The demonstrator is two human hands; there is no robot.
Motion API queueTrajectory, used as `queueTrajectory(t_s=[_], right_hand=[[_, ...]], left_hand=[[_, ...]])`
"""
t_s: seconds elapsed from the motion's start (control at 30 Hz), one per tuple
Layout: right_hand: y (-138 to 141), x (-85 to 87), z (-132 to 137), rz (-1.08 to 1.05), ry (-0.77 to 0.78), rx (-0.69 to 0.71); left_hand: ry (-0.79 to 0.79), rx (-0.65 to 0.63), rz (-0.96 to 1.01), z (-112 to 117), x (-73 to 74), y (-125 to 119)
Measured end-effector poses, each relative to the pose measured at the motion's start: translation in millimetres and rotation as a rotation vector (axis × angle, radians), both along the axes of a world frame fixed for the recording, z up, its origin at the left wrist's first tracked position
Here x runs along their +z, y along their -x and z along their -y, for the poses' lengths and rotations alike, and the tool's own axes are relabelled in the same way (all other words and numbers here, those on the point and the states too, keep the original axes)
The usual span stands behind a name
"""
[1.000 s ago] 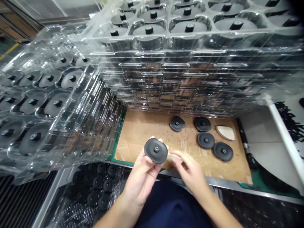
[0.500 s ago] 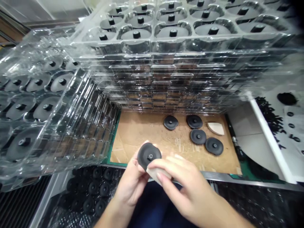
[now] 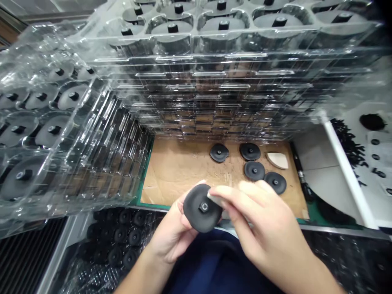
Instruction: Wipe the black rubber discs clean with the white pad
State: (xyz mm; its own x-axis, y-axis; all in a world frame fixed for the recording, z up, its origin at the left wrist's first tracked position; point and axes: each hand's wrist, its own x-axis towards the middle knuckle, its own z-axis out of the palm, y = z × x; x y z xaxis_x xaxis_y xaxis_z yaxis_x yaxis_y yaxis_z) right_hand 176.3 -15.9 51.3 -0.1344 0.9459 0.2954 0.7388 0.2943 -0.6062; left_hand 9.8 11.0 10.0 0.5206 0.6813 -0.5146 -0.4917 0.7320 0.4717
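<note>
Close to me, my left hand (image 3: 174,232) grips a black disc (image 3: 196,216) with a short hollow stem at its middle, stem side up. The fingers go under the disc, so their tips are mostly hidden. My right hand (image 3: 260,212) pinches a small off-white pad (image 3: 217,199) between thumb and fingers. That pad touches or nearly touches the disc's upper right, beside the stem; most of it is covered by the fingers. Beyond my hands, several similar discs (image 3: 255,170) lie on a brown cardboard sheet (image 3: 171,167).
Stacked clear plastic trays (image 3: 196,57) holding more discs rise behind the cardboard. Another tray stack (image 3: 92,134) stands at left. A cream wedge-shaped pad (image 3: 277,160) lies at the cardboard's right. Beyond a white panel (image 3: 349,171) are small black parts (image 3: 347,143).
The disc in my left hand has shifted slightly right and looks flatter toward me. My right hand with the pad has moved from the disc's lower edge up to its upper right.
</note>
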Motion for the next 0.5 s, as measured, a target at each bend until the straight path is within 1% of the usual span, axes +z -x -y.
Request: queueTrajectory(t_s=[0.03, 0.07, 0.1, 0.13, 0.17, 0.23, 0.27, 0.3, 0.37, 0.43, 0.47, 0.5], right_hand=[[-1.2, -0.6, -6.4, 0.039, -0.071, 0.026], [-2.5, -2.2, -13.7, 0.035, -0.13, 0.09], [-4.2, -5.0, -20.6, -0.011, -0.162, 0.162], [-6.2, -9.5, -26.3, -0.079, -0.164, 0.205], [-8.4, -15.7, -29.8, -0.143, -0.139, 0.2], [-11.4, -34.3, -28.1, -0.205, -0.019, 0.067], [-11.7, -46.5, -22.7, -0.202, 0.057, -0.011], [-11.1, -60.0, -15.0, -0.192, 0.123, -0.059], [-7.7, -87.9, 4.1, -0.183, 0.232, -0.053], [-4.2, -109.5, 20.5, -0.175, 0.285, -0.01], [-3.5, -115.1, 25.4, -0.172, 0.294, -0.004], [-3.8, -116.0, 27.6, -0.172, 0.303, -0.013]], left_hand=[[0.001, -0.013, 0.012, -0.1, 1.5, -0.7], [-0.003, -0.022, 0.018, -0.1, 3.2, -0.8], [-0.015, -0.027, 0.021, -0.1, 4.8, -0.2], [-0.028, -0.031, 0.026, 0.1, 6.2, 1.1], [-0.038, -0.035, 0.038, 0.3, 7.2, 2.8], [-0.039, -0.044, 0.089, 1.2, 7.7, 6.6], [-0.032, -0.05, 0.111, 1.7, 7.2, 8.0], [-0.023, -0.052, 0.126, 2.3, 6.4, 9.0], [0.001, -0.042, 0.131, 3.1, 4.2, 9.5], [0.029, -0.029, 0.118, 3.3, 2.4, 8.6], [0.04, -0.025, 0.112, 3.1, 1.9, 7.9], [0.044, -0.029, 0.108, 2.8, 1.9, 7.1]])
